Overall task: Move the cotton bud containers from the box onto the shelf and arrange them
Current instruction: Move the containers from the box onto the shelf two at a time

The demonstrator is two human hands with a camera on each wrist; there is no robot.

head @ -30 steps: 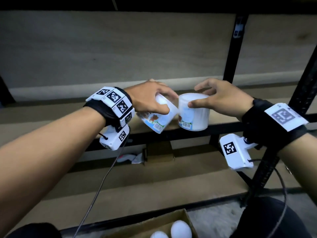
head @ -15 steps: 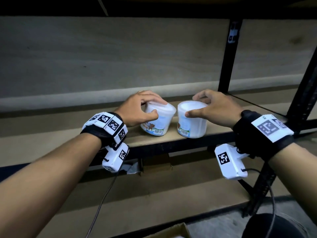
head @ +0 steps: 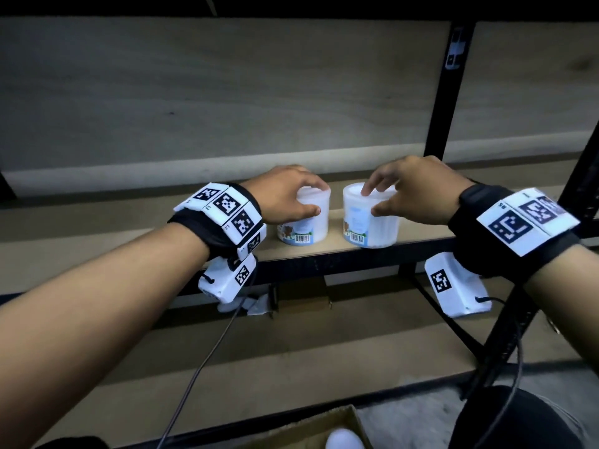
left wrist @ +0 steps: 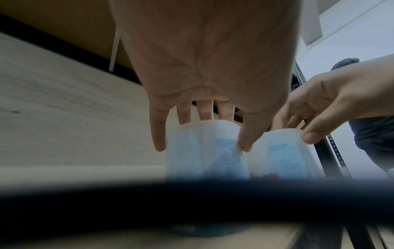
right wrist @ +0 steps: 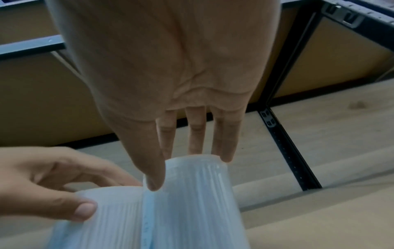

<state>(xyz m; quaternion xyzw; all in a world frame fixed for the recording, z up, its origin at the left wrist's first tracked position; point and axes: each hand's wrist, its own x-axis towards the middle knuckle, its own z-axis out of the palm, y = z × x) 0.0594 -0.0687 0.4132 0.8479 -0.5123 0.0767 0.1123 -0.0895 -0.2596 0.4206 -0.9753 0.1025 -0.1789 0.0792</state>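
Two white cotton bud containers stand upright side by side near the front edge of the wooden shelf (head: 421, 234). My left hand (head: 312, 197) grips the left container (head: 304, 225) from above, thumb on its front and fingers over the lid. My right hand (head: 372, 199) holds the right container (head: 372, 228) the same way, thumb on the side and index tip on the lid. A small gap separates the containers. The left wrist view shows my left hand (left wrist: 202, 134) around the left container (left wrist: 204, 155). In the right wrist view my right hand (right wrist: 189, 168) is on the right container (right wrist: 192, 202).
The cardboard box (head: 311, 429) at the bottom edge holds another white container (head: 343, 440). A black upright post (head: 440, 102) stands behind my right hand, and another frame post (head: 583, 176) is at the far right. A small cardboard piece (head: 301, 296) lies on the lower shelf.
The left container was tilted in my left hand above the shelf; it now stands upright beside the right one. Both hands have settled lower over the lids.
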